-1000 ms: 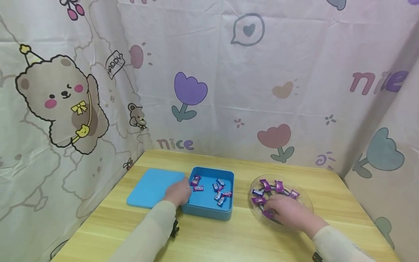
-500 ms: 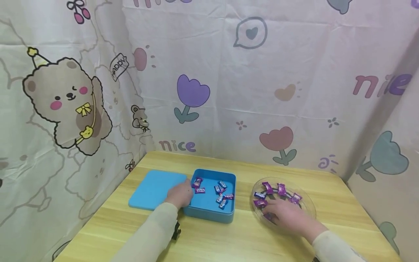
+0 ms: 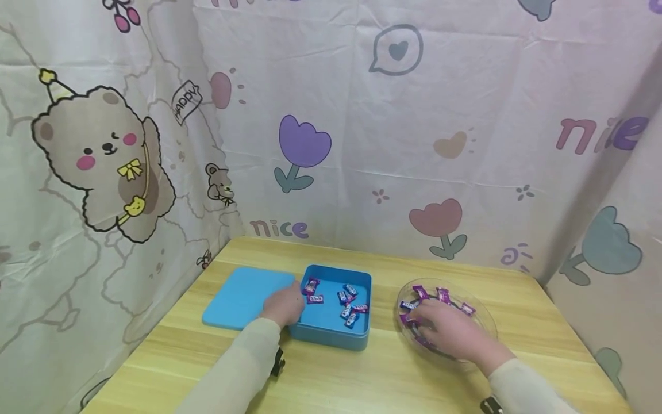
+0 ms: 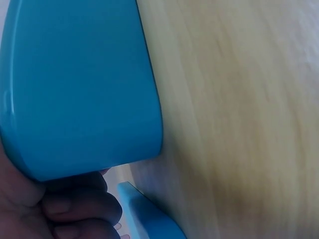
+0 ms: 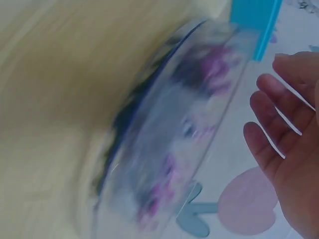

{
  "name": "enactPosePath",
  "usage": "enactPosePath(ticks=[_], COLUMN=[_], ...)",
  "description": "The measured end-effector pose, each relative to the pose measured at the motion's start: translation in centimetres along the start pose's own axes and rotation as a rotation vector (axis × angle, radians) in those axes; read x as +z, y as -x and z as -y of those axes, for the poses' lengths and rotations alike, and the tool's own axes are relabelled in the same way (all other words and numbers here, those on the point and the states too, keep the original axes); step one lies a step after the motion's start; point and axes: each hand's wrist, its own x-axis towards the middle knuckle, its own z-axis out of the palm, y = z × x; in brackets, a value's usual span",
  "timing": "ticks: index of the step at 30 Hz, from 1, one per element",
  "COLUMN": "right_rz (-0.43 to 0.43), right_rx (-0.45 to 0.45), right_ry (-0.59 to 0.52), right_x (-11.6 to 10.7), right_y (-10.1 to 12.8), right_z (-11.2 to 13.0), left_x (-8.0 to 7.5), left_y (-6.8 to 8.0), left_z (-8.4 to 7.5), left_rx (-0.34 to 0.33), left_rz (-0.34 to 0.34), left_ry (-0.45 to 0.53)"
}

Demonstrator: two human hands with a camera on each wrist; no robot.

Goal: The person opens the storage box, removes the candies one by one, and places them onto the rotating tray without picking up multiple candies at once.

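My left hand [image 3: 284, 306] grips the left wall of a blue open box [image 3: 331, 337]. In the left wrist view its curled fingers [image 4: 82, 204] lie against the box's side [image 4: 79, 89]. Inside the box are several wrapped candies [image 3: 315, 299], purple and blue-and-white. My right hand [image 3: 455, 330] is over a round clear plastic dish [image 3: 488, 325] holding several purple candies [image 3: 443, 295] and a blue one [image 3: 408, 305]. Its fingertips are near the candies at the dish's left side. In the right wrist view the right hand's [image 5: 301, 167] fingers are loosely extended, with no candy visible between them.
A flat blue lid [image 3: 243, 299] lies on the wooden table [image 3: 383, 374] left of the box. Printed cloth [image 3: 351, 144] hangs behind the table and along both sides. The dish stands right of the box, with a strip of table between them.
My right hand has shifted slightly left and away from me over the dish, its fingertips nearer the blue candy. The left hand keeps its grip on the box; the camera view has moved slightly.
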Motion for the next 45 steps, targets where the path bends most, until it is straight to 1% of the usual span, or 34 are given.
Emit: enactPosePath(ticks=[8,12,15,20,24,27,33,36,45], right_rz=[-0.03,-0.014,0.002,0.046,0.122,0.186,0.275,0.295,0.329], right_rx=[0.067,0.089,0.072,-0.033,-0.088,-0.092,-0.095,-0.108,-0.084], right_ry=[-0.048,-0.043,-0.035,-0.002,0.067,0.106,0.181,0.206,0.203], right_x=[0.6,1.2,1.6,2.1,2.5,3.2,4.8,5.3,5.5], right_y=[-3.1,-4.7,-6.0,-8.4,-10.2,-11.2,-12.5,-12.8,-13.0], right_z=[3.5,4.6,5.2,6.5,7.7,8.2,8.6,8.8,9.3], left_x=[0.0,0.1,0.1,-0.1,-0.3,-0.3,-0.2,-0.2,-0.1], left_y=[0.1,0.1,0.0,-0.1,0.1,0.1,0.2,0.2,0.1], left_z=[0.2,0.1,-0.1,-0.3,-0.4,-0.3,-0.3,-0.2,-0.1], left_rx=[-0.003,-0.002,-0.007,-0.022,-0.02,-0.022,-0.033,-0.029,-0.028], left_rz=[-0.003,-0.003,0.0,0.002,0.006,0.005,-0.003,-0.006,-0.004], left_ry=[-0.009,-0.024,-0.028,-0.02,-0.014,-0.01,0.009,0.012,0.01])
